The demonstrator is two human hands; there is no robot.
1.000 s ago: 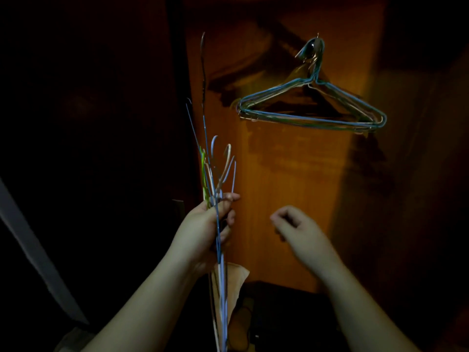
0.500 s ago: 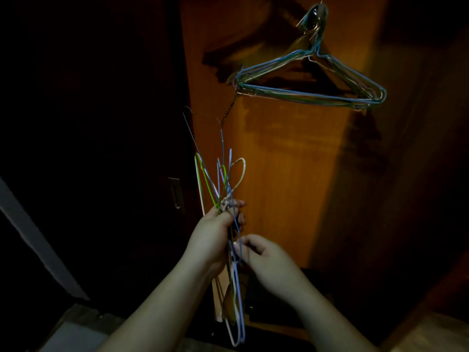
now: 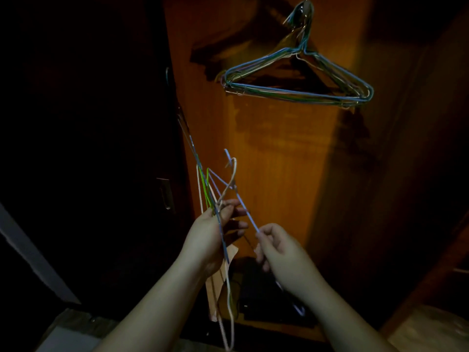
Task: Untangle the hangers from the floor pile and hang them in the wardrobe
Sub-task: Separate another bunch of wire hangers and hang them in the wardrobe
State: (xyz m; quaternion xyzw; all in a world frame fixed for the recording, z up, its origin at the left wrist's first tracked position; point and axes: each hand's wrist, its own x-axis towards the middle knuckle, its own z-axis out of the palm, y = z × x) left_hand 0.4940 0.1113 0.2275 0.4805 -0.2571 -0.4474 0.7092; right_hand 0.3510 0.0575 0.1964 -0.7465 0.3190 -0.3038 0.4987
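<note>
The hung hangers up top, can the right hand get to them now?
Probably yes: nothing lies between the right hand and the hung hangers, though it pinches a blue hanger.

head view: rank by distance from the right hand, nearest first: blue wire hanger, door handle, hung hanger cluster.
1. blue wire hanger: pinched by the right hand, running up-left to the bundle in the left hand.
2. door handle: left, on the dark door.
3. hung hanger cluster: far above, on the wardrobe panel.
</note>
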